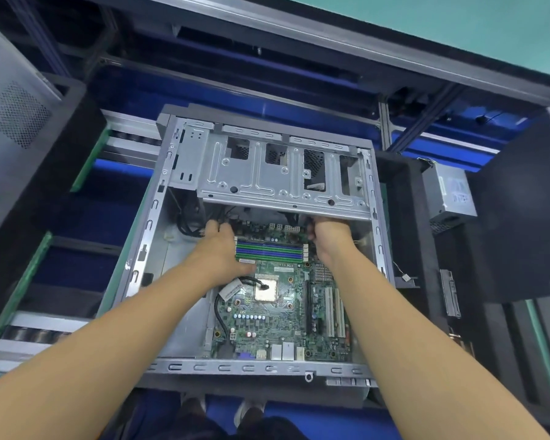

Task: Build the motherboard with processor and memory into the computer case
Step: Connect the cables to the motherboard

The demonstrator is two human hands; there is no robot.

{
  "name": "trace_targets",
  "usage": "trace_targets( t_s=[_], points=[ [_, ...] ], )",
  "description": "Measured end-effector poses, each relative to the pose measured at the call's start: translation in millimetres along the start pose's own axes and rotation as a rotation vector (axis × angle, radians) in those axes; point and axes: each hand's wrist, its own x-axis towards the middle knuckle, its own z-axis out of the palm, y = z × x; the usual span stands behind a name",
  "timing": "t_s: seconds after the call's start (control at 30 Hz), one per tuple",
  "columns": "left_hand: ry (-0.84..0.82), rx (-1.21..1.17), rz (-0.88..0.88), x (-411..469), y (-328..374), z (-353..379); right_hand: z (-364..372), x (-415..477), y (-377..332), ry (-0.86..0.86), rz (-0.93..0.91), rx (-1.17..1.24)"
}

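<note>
The open grey computer case (159, 217) lies on its side in front of me. The green motherboard (267, 325) sits inside it, with the processor (266, 289) in its socket and green and blue memory slots (269, 249) above it. My left hand (218, 246) holds the board's left edge beside the memory slots, thumb on top of the board and fingers near black cables (188, 223). My right hand (329, 239) grips the board's far right part, its curled fingers partly hidden under the drive cage (283, 176).
A black cable (223, 312) loops over the board's left side. A grey power supply (451, 195) stands to the right on black foam. A perforated metal side panel (13, 115) leans at the left. Roller rails (38, 335) run under the case.
</note>
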Motion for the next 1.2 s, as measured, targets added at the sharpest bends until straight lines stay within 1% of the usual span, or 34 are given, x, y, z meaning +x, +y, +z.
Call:
trace_targets(
  t_s=[0.1,0.2,0.33,0.53,0.67,0.73,0.8,0.87,0.93,1.0,1.07,1.13,1.2],
  points=[
    [-0.1,-0.015,0.012,-3,0,-4,-1,-7,2,-0.027,-0.012,0.092],
    [-0.174,-0.113,0.027,-2,-3,-7,-9,-18,12,-0.162,0.021,0.124],
    [-0.238,-0.263,-0.026,4,-8,-7,-14,-32,19,-0.328,0.074,0.159],
    [-0.233,-0.247,0.001,9,-9,-3,-18,-46,29,-0.423,0.075,0.18],
    [-0.235,-0.224,0.041,8,-9,-2,-17,-50,30,-0.431,0.053,0.181],
    [-0.264,-0.232,0.07,6,-8,-3,-18,-49,29,-0.42,0.006,0.185],
    [-0.344,-0.214,0.113,3,-9,-4,-17,-44,24,-0.351,-0.071,0.25],
    [-0.448,-0.193,0.125,-1,-10,-6,-12,-34,18,-0.243,-0.101,0.393],
    [-0.454,-0.144,0.138,-2,-13,-5,-6,-23,11,-0.16,-0.109,0.432],
    [-0.387,-0.122,0.147,-2,-17,-6,2,-17,7,-0.151,-0.077,0.362],
    [-0.374,-0.156,0.137,-1,-19,-9,7,-16,9,-0.202,-0.007,0.318],
    [-0.395,-0.182,0.13,-1,-20,-11,8,-21,14,-0.2,-0.002,0.09],
    [-0.407,-0.195,0.128,-2,-21,-11,10,-30,19,-0.165,-0.086,-0.151]
  ],
)
